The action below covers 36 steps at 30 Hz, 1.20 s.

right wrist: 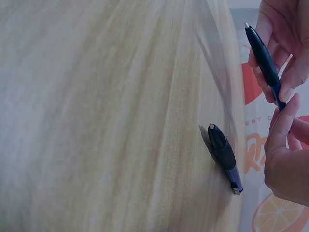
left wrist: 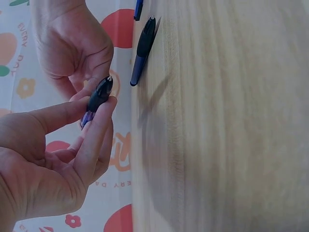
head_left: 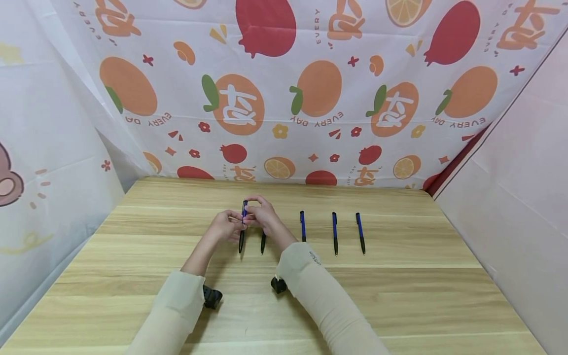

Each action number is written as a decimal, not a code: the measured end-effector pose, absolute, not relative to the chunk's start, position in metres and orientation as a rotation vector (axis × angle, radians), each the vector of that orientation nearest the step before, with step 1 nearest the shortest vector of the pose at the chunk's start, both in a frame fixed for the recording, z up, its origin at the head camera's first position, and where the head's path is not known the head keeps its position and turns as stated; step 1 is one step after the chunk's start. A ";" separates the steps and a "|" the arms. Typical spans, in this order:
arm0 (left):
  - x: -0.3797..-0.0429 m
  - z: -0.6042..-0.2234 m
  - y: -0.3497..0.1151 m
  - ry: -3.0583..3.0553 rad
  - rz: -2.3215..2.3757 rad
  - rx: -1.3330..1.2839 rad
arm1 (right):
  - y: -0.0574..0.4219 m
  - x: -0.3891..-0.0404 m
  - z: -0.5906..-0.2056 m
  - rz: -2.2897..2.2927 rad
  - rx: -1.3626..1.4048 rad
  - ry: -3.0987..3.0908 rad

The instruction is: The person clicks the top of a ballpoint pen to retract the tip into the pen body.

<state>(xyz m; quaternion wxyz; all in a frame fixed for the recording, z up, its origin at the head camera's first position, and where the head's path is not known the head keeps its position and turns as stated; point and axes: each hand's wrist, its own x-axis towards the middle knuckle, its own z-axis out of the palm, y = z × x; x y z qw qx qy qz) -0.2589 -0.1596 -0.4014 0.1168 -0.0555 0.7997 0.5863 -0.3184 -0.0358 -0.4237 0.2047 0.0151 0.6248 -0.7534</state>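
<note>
A blue pen with a black grip (head_left: 241,241) is raised off the table, tip toward me, between both hands. My left hand (head_left: 225,227) pinches it between thumb and fingers around its middle. The clip end is pinched by my right hand (head_left: 263,215). In the left wrist view, the pen's black grip (left wrist: 100,94) shows between the left thumb and fingers. The right wrist view shows the same pen (right wrist: 263,54) at upper right, with the right fingers (right wrist: 285,125) at its blue end. Below the right hand lies a second pen (head_left: 263,242), partly covered by that hand.
To the right, three more blue-and-black pens lie in a row: one pen (head_left: 303,227) partly behind the right sleeve, a middle pen (head_left: 335,233) and a far right pen (head_left: 361,232). A patterned cloth (head_left: 279,108) hangs behind the wooden table (head_left: 399,296).
</note>
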 end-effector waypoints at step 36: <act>-0.254 -0.401 -0.152 2.381 1.702 -0.114 | -0.029 -0.319 -0.415 -2.059 0.300 1.527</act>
